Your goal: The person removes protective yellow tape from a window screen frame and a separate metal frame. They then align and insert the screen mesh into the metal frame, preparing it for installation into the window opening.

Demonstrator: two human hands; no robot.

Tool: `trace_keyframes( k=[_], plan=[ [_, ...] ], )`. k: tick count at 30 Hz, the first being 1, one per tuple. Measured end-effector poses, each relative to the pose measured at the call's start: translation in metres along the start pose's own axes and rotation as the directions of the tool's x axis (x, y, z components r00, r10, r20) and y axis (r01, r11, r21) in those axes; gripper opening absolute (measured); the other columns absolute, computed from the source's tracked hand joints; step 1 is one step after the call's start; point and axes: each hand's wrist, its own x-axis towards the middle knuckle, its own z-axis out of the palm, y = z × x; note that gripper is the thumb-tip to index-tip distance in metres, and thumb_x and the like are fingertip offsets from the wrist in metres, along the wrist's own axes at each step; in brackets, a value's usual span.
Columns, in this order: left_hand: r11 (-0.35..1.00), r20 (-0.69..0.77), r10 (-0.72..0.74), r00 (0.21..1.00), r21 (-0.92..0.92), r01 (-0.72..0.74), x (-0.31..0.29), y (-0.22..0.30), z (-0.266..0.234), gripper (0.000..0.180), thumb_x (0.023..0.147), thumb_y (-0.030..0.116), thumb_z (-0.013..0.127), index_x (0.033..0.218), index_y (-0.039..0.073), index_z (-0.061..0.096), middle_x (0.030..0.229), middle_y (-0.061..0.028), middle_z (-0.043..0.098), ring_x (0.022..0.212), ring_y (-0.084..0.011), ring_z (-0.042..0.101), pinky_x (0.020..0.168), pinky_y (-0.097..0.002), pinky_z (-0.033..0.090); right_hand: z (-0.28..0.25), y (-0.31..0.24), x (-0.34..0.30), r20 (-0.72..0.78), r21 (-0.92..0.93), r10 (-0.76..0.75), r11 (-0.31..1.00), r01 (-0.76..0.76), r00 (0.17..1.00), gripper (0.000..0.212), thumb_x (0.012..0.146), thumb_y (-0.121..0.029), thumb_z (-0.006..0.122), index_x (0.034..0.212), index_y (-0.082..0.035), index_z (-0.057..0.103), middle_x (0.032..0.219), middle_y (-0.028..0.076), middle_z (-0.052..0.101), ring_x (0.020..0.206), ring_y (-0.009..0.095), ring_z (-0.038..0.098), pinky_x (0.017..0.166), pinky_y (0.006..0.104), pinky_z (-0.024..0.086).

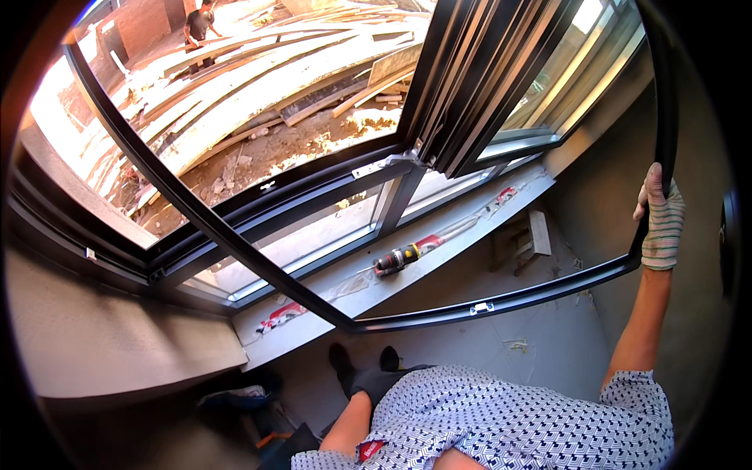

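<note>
My right hand [663, 219], in a striped knit glove, is wrapped round the side bar of a dark window sash [470, 308]. The sash stands swung inward from the window opening, its bottom rail crossing in front of my body. A small metal fitting [481, 308] sits on that rail; whether glass fills the sash I cannot tell. My left forearm [352, 425] shows at the lower edge beside my patterned shirt, but its hand is hidden. Beyond the sash, a yellow and black cordless drill [397, 259] lies on the white windowsill [337, 313].
The fixed dark window frame [313, 168] runs along the far side. Torn red and white film [283, 315] clings to the sill. Below it stands a small wooden stool [538, 233]. Outside are piled wooden boards [258, 78] and a person [200, 31]. Dark items lie at lower left.
</note>
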Motion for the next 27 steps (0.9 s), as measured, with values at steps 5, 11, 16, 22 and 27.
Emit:
trace_keyframes(
  k=[5,11,16,22,27],
  plan=[
    [1.000,-0.011,0.005,1.000,-0.019,-0.006,-0.013,0.011,0.000,0.045,0.096,0.040,0.059,0.127,0.009,0.069,0.123,-0.0189,0.069,0.118,-0.0324,0.063,0.101,-0.0373,0.048,-0.009,0.023,0.006,0.020,0.012,0.045,0.999,-0.046,0.999,0.041,0.093,-0.052,0.074,0.079,-0.017,0.057,0.061,-0.006,0.046,0.049,0.005,0.043,0.048,0.0220,0.036],
    [1.000,-0.039,-0.016,0.999,-0.024,0.015,-0.024,0.018,-0.004,0.042,0.097,0.039,0.058,0.125,0.009,0.070,0.122,-0.0197,0.069,0.117,-0.0335,0.064,0.100,-0.0382,0.048,-0.006,0.031,0.010,0.005,0.056,0.069,0.996,-0.070,0.998,0.035,0.096,-0.047,0.072,0.083,-0.016,0.063,0.064,-0.006,0.048,0.051,0.004,0.046,0.049,0.0214,0.038],
    [1.000,-0.070,-0.026,0.997,-0.011,0.026,-0.029,0.025,-0.009,0.040,0.097,0.037,0.057,0.124,0.010,0.070,0.122,-0.0203,0.069,0.117,-0.0345,0.064,0.100,-0.0389,0.049,-0.019,0.053,0.022,0.026,0.123,0.091,0.988,-0.094,0.995,0.033,0.095,-0.047,0.073,0.085,-0.016,0.065,0.066,-0.006,0.049,0.052,0.004,0.047,0.049,0.0215,0.038],
    [0.998,-0.113,-0.059,0.992,0.013,0.061,-0.041,0.031,-0.013,0.038,0.098,0.035,0.056,0.122,0.010,0.071,0.121,-0.0211,0.069,0.116,-0.0356,0.064,0.099,-0.0399,0.049,-0.028,0.069,0.026,0.019,0.145,0.100,0.984,-0.101,0.995,0.032,0.094,-0.045,0.076,0.086,-0.016,0.065,0.067,-0.006,0.049,0.052,0.004,0.045,0.049,0.0209,0.035],
    [0.994,-0.163,-0.084,0.983,0.052,0.094,-0.051,0.034,-0.017,0.036,0.099,0.034,0.056,0.121,0.010,0.072,0.120,-0.0217,0.068,0.115,-0.0366,0.064,0.099,-0.0406,0.049,-0.024,0.078,0.018,-0.005,0.108,0.073,0.992,-0.072,0.997,0.034,0.095,-0.046,0.074,0.082,-0.016,0.064,0.066,-0.006,0.047,0.054,0.004,0.045,0.051,0.0214,0.036]
  ],
)
